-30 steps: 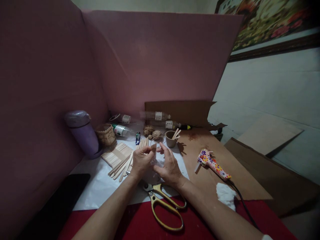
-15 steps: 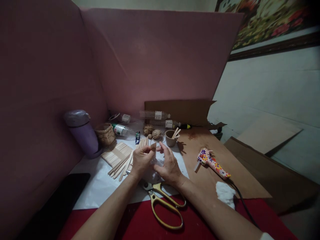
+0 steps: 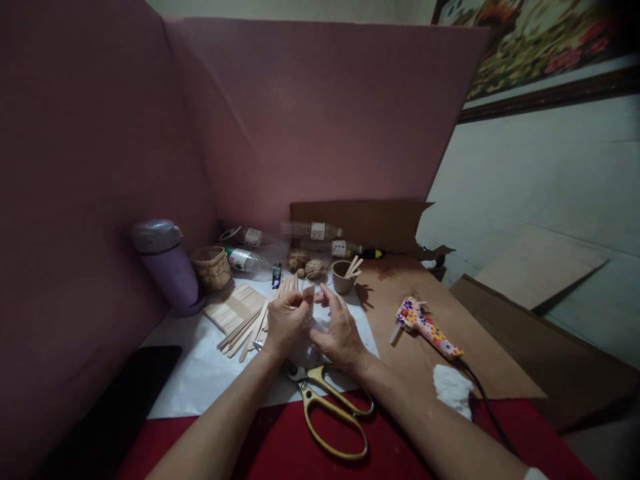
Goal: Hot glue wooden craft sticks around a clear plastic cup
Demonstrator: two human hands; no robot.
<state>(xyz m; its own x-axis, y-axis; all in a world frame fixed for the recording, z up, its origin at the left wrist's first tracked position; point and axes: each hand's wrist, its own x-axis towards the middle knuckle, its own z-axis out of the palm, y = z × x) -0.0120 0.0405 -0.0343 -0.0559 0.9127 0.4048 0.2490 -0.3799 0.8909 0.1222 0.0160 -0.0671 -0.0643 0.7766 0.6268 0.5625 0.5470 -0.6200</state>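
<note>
My left hand pinches a short piece of wooden stick upright against a clear plastic cup piece. My right hand curls round that clear plastic from the right, fingers closed on it. Both hands meet over white paper, just in front of a pile of wooden craft sticks. Gold-handled scissors lie under my wrists.
A patterned glue gun with its cord lies on brown cardboard at right, beside a white wad. A purple flask, small woven basket, plastic bottles, twine balls and a cup of sticks stand behind. Pink boards wall the back and left.
The view shifted slightly. My fingers have barely moved on the stick piece and the clear plastic; nothing else on the table has moved.
</note>
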